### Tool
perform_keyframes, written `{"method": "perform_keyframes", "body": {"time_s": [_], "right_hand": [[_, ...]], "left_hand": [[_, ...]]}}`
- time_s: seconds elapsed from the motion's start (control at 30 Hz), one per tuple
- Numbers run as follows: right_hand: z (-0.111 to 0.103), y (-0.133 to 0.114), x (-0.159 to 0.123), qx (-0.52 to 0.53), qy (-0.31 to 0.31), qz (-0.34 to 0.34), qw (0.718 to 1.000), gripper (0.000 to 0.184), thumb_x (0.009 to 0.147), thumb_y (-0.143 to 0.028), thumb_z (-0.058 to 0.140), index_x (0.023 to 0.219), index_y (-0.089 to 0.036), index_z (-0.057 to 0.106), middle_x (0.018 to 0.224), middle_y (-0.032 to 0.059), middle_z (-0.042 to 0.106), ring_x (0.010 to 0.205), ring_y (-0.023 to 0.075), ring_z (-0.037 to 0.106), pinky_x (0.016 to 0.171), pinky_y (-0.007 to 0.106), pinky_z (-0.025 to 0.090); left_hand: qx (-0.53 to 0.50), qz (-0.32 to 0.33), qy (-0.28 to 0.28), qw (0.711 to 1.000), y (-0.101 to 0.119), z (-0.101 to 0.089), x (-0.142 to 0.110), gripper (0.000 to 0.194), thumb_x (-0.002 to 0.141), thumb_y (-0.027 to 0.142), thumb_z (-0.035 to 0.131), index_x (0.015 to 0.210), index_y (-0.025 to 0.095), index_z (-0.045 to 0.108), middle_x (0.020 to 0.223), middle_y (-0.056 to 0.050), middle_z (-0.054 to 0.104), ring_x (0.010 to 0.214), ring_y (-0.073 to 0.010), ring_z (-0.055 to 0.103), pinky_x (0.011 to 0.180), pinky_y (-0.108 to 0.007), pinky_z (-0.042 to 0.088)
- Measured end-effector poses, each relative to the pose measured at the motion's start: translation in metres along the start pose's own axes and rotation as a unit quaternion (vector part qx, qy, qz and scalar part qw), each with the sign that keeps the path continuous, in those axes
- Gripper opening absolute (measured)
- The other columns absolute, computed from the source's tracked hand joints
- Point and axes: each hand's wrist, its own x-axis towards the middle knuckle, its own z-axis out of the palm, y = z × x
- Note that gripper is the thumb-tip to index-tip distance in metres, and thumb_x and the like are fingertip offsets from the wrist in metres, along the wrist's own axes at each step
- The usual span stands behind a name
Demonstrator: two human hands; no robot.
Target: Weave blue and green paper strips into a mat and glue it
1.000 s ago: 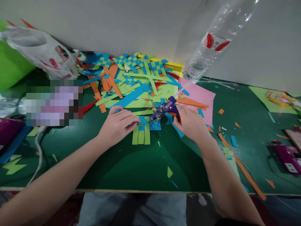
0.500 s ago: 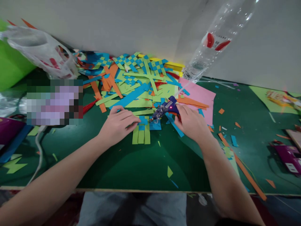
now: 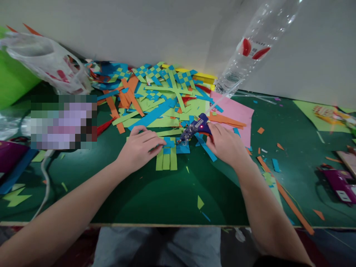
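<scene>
My right hand is wrapped round the handle of a blue hot glue gun with a lit red light. A clear glue stick pokes out of its back end. The nozzle points down-left at a small woven piece of blue and green paper strips, by its right side; whether the tip touches the paper is hard to tell. My left hand has its thumb and forefinger closed at the left edge of this woven paper, covering part of it. Green strip ends hang toward me, and a blue one sticks out to the right.
Behind my hands lies a heap of paper strips and woven pieces. A plastic bottle leans near pink paper. On the left are a plastic bag, a blurred-out item with a white cable; on the right, a purple device.
Hands, glue gun and woven paper hold nearly the same positions. Only a very slight shift of the whole view shows.
</scene>
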Motion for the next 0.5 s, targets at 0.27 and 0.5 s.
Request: {"method": "perform_keyframes", "body": {"time_s": [0.27,0.5], "right_hand": [[-0.0023,0.0008,-0.0003,0.014,-0.004,0.003,1.0,0.047,0.094,-0.026,0.036,0.133,-0.005,0.053,0.126,0.0198,0.064,0.097,0.0294,0.066,0.074,0.039,0.052],[-0.0004,0.0039,-0.0036,0.017,0.027,0.006,0.999,0.05,0.092,-0.029,0.043,0.135,-0.006,0.053,0.125,0.0174,0.065,0.095,0.0299,0.067,0.068,0.038,0.051]], "left_hand": [[-0.005,-0.003,-0.002,1.0,0.0001,0.0003,0.0001,0.009,0.091,0.015,0.059,0.089,0.022,0.065,0.079,0.003,0.072,0.071,-0.0133,0.067,0.085,-0.037,0.043],[-0.005,-0.003,-0.004,1.0,-0.0004,0.0002,0.0005,0.009,0.091,0.015,0.06,0.088,0.022,0.065,0.078,0.003,0.072,0.07,-0.0135,0.067,0.085,-0.037,0.042]]}}
